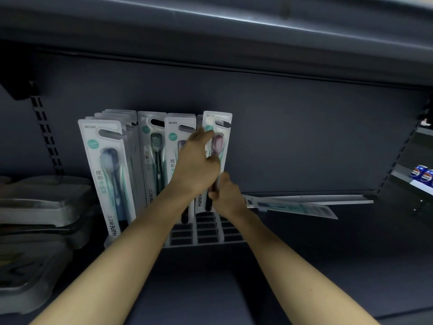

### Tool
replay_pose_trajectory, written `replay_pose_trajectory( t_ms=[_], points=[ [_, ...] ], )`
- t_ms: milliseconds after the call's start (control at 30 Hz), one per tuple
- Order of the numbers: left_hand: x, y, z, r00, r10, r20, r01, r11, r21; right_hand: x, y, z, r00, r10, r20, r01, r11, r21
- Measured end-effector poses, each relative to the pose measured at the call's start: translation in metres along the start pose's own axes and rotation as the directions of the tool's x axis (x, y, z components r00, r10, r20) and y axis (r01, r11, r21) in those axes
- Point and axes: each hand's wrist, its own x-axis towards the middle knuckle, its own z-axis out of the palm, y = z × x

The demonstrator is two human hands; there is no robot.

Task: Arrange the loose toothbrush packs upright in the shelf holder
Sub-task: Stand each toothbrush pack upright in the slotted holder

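Observation:
A slotted grey shelf holder [206, 233] stands on the shelf with several toothbrush packs upright in it, the frontmost at the left [106, 174]. At the holder's right end stands a pack with a pink brush [219, 139]. My left hand [195, 165] holds this pack near its upper half, index finger stretched along the front. My right hand [225, 195] grips the same pack's lower edge from the right. More loose packs [293, 206] lie flat on the shelf to the right of the holder.
Stacked grey plastic containers [35, 221] sit at the left of the shelf. The shelf's dark back panel [304, 137] and an upper shelf edge [210, 17] close in the space. Blue cans [421, 174] stand on a neighbouring shelf at far right.

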Motion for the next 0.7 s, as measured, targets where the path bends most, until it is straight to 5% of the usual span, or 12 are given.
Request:
replay_pose_trajectory(
  t_ms=[700],
  points=[
    [-0.002, -0.011, 0.004, 0.997, 0.005, 0.077, -0.005, 1.0, 0.007, 0.001, 0.011, 0.011, 1.0, -0.015, -0.004, 0.015, 1.0, 0.001]
  ],
)
